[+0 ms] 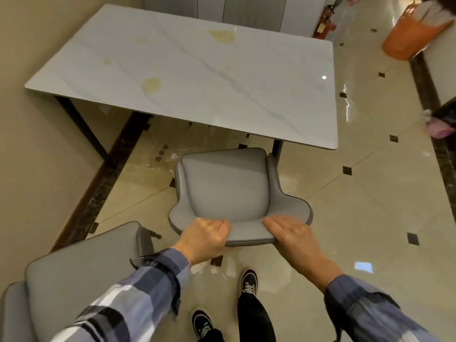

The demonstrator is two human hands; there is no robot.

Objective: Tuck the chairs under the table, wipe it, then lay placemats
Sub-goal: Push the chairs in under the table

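Chair-tucking step. Both hands, left (206,236) and right (291,232), gripped the top of the backrest of a grey chair (225,191) standing just short of the stained desk (187,70). A straight forward push appeared next; a second chair (81,275) waited.

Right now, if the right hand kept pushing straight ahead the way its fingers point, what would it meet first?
The right hand already grips the backrest of the grey chair. Straight ahead lies only the chair's seat; beyond it comes the near edge of the marble table, which looks higher than the seat, though depth is uncertain.
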